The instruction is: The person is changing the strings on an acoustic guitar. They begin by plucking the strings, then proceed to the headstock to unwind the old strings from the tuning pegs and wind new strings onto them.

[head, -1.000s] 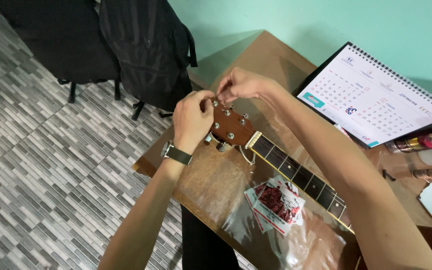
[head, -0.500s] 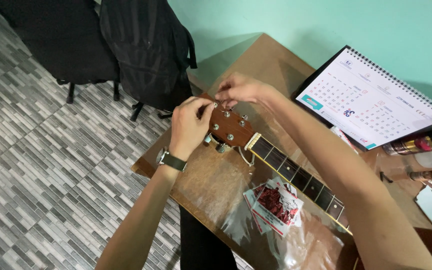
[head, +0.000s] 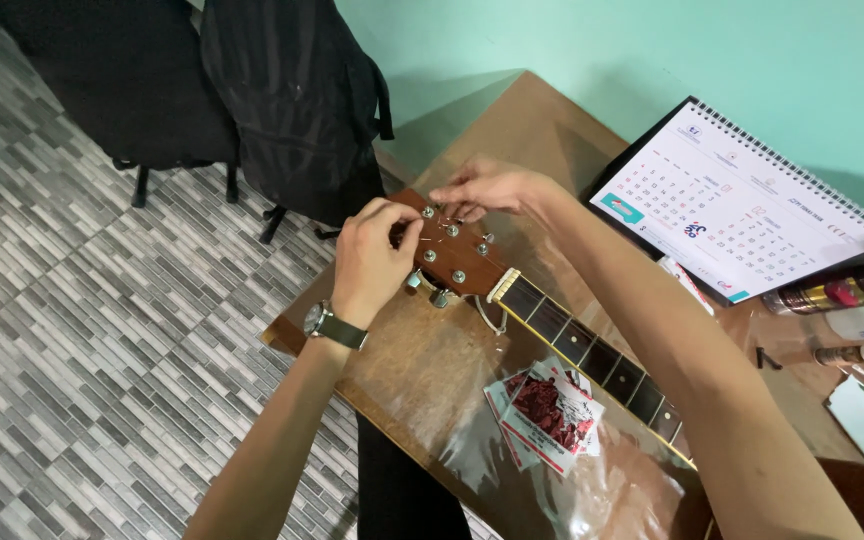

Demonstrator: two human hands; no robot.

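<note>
A guitar lies across a brown wooden table (head: pixel 422 370), its reddish-brown headstock (head: pixel 457 255) pointing to the far left. My left hand (head: pixel 372 260), with a wristwatch on the wrist, grips the headstock's near edge at the tuning pegs. My right hand (head: pixel 487 190) reaches over the far edge, its fingertips pinching at a tuning post where a thin string sticks out. The dark fretboard (head: pixel 592 355) runs toward the lower right under my right forearm.
A red and white string packet (head: pixel 547 415) lies on clear plastic beside the neck. A spiral desk calendar (head: pixel 742 205) stands at the back right, with bottles and tubes (head: pixel 852 300) next to it. A black backpack (head: pixel 297 105) leans by a chair on the tiled floor.
Both hands stay on the headstock. My right hand's fingers have shifted slightly along the far edge of the headstock, and my left thumb has moved on the pegs.
</note>
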